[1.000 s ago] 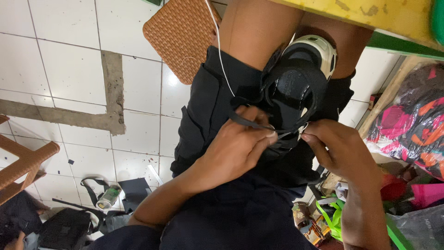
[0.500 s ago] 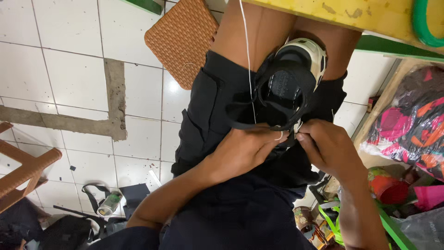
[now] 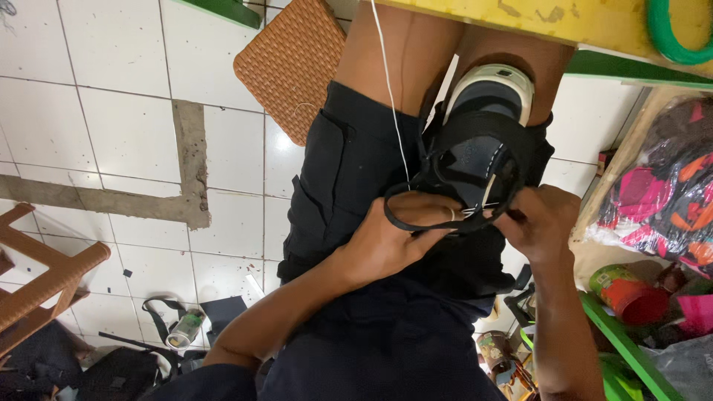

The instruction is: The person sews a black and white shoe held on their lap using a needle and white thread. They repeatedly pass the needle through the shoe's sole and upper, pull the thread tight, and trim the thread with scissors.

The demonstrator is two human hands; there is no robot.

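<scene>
A black strapped sandal [image 3: 475, 152] with a pale sole edge rests between my knees on my dark shorts. My left hand [image 3: 397, 241] grips the sandal's black strap at its near end, fingers curled over it. My right hand [image 3: 538, 223] pinches a thin metal needle at the same strap, just right of my left fingers. A white thread [image 3: 390, 96] runs from the strap up past my left thigh and out of the top of the view.
A brown woven mat [image 3: 293, 63] lies on the white tiled floor. A yellow table edge [image 3: 535, 18] crosses the top. A wooden stool [image 3: 37, 275] stands at left, bags and a can [image 3: 184, 329] lie below, and colourful bags and tins [image 3: 631, 293] crowd the right.
The view has shifted so the sandal sits higher. My hands have stayed together on the strap, and the thread now runs taut and straight upward.
</scene>
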